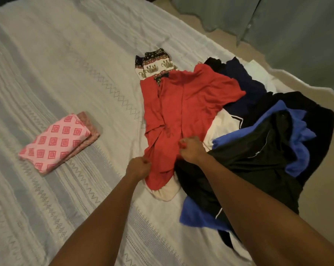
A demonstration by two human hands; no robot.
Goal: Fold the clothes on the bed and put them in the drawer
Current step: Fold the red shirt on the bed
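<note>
Garment [185, 104], red, rumpled, atop the mixed pile

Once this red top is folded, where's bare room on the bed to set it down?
Bare bedspread lies between the folded pink stack and the red top, and across the far side beyond the stack. Crowded: right of the red top, where the black-and-blue pile reaches the bed's edge.

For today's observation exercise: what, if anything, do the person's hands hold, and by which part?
Left hand and right hand both pinch the red fabric garment along its near edge.
</note>
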